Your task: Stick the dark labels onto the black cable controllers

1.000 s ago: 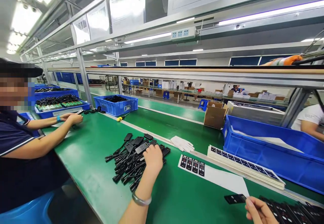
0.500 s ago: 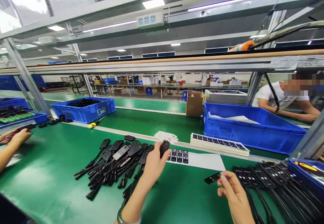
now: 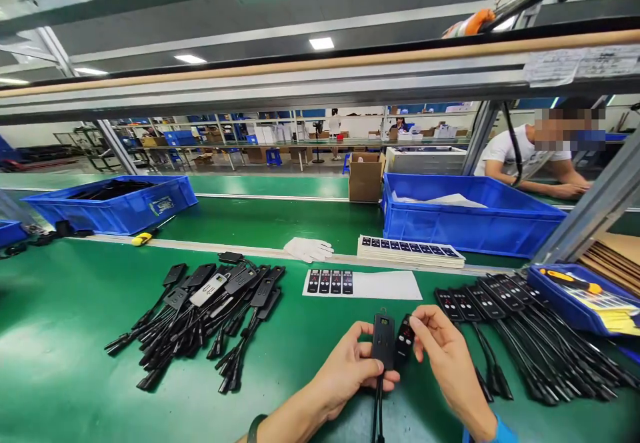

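Note:
My left hand (image 3: pixel 353 366) is closed around a black controller box (image 3: pixel 383 341) with a small display window and cables hanging down. Close by its right side, my right hand (image 3: pixel 440 349) pinches a black label sticker (image 3: pixel 405 337) with red and white markings. Behind them lies a white backing sheet (image 3: pixel 385 284) bearing several similar labels at its left end. To the left is a heap of black controllers with cables (image 3: pixel 200 309), one of them grey-faced. On the right, labelled controllers (image 3: pixel 493 299) lie in a row with their cables toward me.
A stack of label sheets (image 3: pixel 410 251) and a white glove (image 3: pixel 309 249) lie along the bench's back strip. Blue bins (image 3: pixel 470 223) stand behind. A yellow-handled tool (image 3: pixel 142 238) is at left; a blue tray (image 3: pixel 565 296) holds an orange cutter. A co-worker (image 3: pixel 530 156) sits beyond.
My left hand has brought a controller from beside the heap to in front of me. My right hand's label is now turned upright next to it. The view has shifted rightward and down.

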Motion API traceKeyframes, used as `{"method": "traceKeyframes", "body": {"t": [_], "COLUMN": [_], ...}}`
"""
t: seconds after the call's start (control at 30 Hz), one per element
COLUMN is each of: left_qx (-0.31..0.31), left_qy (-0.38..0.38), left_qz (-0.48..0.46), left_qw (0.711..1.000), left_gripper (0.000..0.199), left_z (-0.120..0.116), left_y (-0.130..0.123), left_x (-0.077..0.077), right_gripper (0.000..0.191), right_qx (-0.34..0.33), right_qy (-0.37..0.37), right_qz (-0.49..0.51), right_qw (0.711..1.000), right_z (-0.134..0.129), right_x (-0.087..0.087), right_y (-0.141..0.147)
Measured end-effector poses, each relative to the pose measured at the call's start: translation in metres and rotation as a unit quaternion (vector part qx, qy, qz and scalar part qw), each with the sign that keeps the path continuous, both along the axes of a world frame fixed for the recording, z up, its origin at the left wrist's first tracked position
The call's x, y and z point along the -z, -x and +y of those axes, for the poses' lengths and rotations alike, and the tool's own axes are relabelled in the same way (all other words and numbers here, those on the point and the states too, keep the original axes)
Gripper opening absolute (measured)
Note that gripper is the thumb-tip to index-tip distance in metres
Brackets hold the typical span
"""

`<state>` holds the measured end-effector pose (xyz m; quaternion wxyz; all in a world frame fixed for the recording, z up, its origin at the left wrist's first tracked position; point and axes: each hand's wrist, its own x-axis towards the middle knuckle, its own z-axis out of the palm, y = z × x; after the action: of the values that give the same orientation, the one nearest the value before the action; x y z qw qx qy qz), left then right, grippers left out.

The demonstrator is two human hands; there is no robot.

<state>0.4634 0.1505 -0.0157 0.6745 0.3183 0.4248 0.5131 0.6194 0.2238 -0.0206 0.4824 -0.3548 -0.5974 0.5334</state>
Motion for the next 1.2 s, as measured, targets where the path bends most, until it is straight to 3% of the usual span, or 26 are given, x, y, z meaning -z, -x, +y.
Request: {"method": "traceKeyframes", "body": {"t": [0.17,0.57,1.2], "left_qx": [0.036,0.057,0.066], "left_qy": [0.007,0.011,-0.030], "left_qz": [-0.015,-0.019,0.007], "left_qw": [0.999,0.998,0.997], "left_gripper": [0.063,0.071,0.065], "left_z": [-0.002,-0.003,-0.003], "left_y": [-0.004,-0.007,-0.008], "left_x": [0.002,0.004,0.010], "right_gripper": [0.029,0.030,0.030], "right_qx": [-0.008,-0.020,0.003], "right_qy": [0.006,0.011,0.019], "right_qz": [-0.054,-0.082,-0.090], "right_qw": [0.998,0.996,0.996], "right_z": [-0.005,-0.012,-0.011], "right_x": [0.000,0.000,0.002], "right_y": [0.005,0.006,0.007]}}
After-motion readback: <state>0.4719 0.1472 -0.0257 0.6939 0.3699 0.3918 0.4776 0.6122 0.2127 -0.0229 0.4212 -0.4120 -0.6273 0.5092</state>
